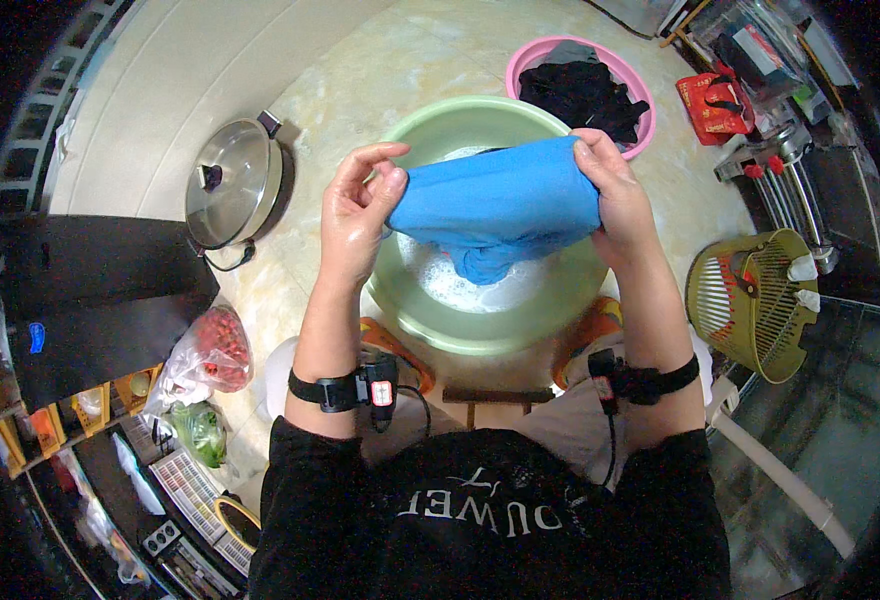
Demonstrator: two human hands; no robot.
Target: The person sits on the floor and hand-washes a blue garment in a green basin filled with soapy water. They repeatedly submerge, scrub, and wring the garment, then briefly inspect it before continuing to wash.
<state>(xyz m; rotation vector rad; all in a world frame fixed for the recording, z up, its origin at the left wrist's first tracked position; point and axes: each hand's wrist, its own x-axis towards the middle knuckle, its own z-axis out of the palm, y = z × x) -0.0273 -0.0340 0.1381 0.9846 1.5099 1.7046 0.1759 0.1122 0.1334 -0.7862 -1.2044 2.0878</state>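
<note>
A blue cloth item [496, 191], perhaps a garment, is stretched between my two hands above a large green plastic basin [477, 341]. My left hand [361, 199] pinches its left end between thumb and fingers. At the opposite end, my right hand [612, 187] grips the upper corner, thumb on top. A bunched part of the cloth hangs down from the middle over the basin. Sudsy water [470, 296] shows below it, and the cloth hides much of the basin's inside.
Behind the basin sits a pink tub [511, 71] with dark clothes [579, 94]. An electric pan with a glass lid [234, 184] stands left, above a bag of red produce [219, 349]. At right are an olive plastic basket [747, 300] and a red bag [714, 109].
</note>
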